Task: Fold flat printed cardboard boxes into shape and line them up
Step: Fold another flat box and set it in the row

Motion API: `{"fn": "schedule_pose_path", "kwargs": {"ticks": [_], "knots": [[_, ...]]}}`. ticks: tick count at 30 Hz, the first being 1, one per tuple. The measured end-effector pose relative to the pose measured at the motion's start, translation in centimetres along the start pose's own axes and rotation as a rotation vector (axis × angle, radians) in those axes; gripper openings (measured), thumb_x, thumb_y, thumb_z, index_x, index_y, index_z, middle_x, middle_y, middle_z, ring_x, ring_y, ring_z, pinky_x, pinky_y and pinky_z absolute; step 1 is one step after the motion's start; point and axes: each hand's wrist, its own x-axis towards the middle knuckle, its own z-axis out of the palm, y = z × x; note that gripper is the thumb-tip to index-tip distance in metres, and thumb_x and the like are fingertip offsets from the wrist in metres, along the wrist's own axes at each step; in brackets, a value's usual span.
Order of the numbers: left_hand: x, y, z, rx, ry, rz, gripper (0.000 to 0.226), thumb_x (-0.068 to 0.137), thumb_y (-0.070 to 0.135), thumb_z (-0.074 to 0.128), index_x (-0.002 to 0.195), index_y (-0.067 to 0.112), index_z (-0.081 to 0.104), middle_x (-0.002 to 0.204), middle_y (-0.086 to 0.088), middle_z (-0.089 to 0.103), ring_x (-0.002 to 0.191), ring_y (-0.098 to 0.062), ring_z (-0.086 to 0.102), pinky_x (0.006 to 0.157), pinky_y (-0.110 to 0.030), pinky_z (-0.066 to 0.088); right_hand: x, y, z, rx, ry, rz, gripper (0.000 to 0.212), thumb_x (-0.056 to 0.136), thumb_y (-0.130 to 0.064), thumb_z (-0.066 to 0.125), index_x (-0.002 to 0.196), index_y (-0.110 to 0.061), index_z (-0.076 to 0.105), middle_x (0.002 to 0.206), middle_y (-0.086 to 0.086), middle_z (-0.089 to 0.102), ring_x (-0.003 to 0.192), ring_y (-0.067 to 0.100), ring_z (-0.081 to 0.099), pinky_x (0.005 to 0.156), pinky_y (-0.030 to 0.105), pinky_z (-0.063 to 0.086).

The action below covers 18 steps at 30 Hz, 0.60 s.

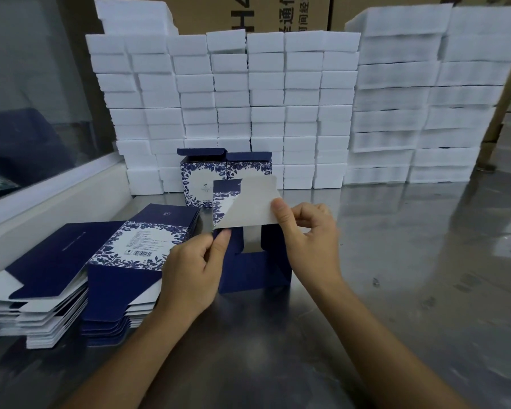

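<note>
Item: half-formed box, navy with blue floral print, standing at centre frame on the steel table, its long axis running upright.

Left hand: gripping the box's left edge, thumb and forefinger pinching the card near the lower left corner of the raised flap.

Right hand: pinching the right edge of the white-backed flap between thumb and curled fingers; the flap is standing up and leaning toward the upper middle of the frame.

Governing relation: the flap is lying between both hands, hinged along the box's top; the right hand is the nearer to its free edge, so folding it down looks like that hand's job.

Finished boxes: two standing side by side, touching, just behind the box in hand, lids open.

Flat blanks: two stacks sitting at lower left.

White foam blocks: stacked across the back.
</note>
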Motion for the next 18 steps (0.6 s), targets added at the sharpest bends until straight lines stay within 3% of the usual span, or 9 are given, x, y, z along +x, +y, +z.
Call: {"fn": "schedule_pose_path", "kwargs": {"ticks": [7,12,18], "knots": [[-0.37,-0.4,0.26,0.072,-0.197,-0.158,0.064,0.084,0.062,0.041,0.044,0.012,0.032,0.04,-0.006,0.039,0.048,-0.034,0.048,0.054,-0.045,0.045,0.15,0.37,-0.24,0.013,-0.002,0.022,0.043,0.074,-0.069,0.056,0.068,-0.027,0.062,0.093,-0.003,0.055,0.087,-0.002,0.058,0.075,0.005,0.042],[-0.09,-0.76,0.29,0.074,-0.235,-0.137,0.067,0.093,0.052,0.043,0.044,0.008,0.039,0.042,-0.01,0.051,0.047,-0.029,0.053,0.056,-0.047,0.047,0.14,0.58,-0.07,0.02,0.004,0.018,0.043,0.074,-0.07,0.057,0.068,-0.028,0.063,0.093,-0.005,0.055,0.088,-0.003,0.059,0.074,0.005,0.043],[-0.2,-0.79,0.41,0.146,-0.256,-0.122,0.064,0.094,0.047,0.054,0.046,0.007,0.04,0.048,-0.012,0.049,0.05,-0.029,0.051,0.055,-0.041,0.044,0.09,0.49,-0.15,0.029,0.007,0.034,0.043,0.074,-0.07,0.056,0.07,-0.028,0.063,0.094,-0.006,0.055,0.089,-0.003,0.059,0.072,0.004,0.043]]}}
